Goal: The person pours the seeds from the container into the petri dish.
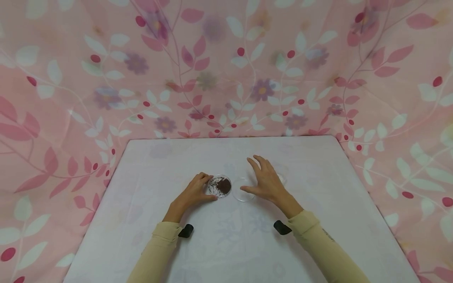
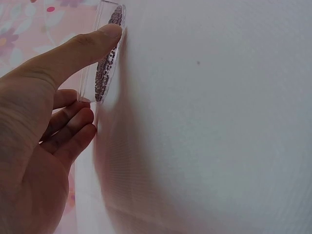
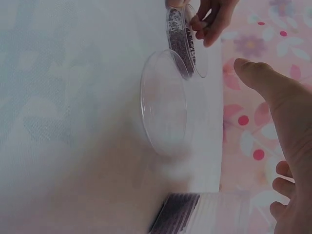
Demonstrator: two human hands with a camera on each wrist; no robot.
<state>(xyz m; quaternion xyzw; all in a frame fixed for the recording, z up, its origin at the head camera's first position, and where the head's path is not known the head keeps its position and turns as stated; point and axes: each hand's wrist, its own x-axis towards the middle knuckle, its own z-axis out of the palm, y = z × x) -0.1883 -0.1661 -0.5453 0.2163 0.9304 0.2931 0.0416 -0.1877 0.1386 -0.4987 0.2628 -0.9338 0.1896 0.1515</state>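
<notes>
My left hand (image 1: 191, 193) holds a clear round petri dish (image 1: 219, 186) by its sides, thumb at the near rim and fingertips at the far rim. Dark brown grains lie in the dish, heaped toward its right side, with scattered bits over the rest. In the left wrist view the thumb presses the dish wall (image 2: 108, 58). An empty clear round lid or dish half (image 3: 163, 105) lies flat on the table just right of it. Above and beside that clear piece, my right hand (image 1: 267, 182) hovers with spread fingers and holds nothing.
A clear ribbed container (image 3: 185, 213) with dark contents stands beside the right hand, mostly hidden by it in the head view. A pale cloth covers the table (image 1: 226, 243). Behind it hangs a pink floral curtain (image 1: 226, 78).
</notes>
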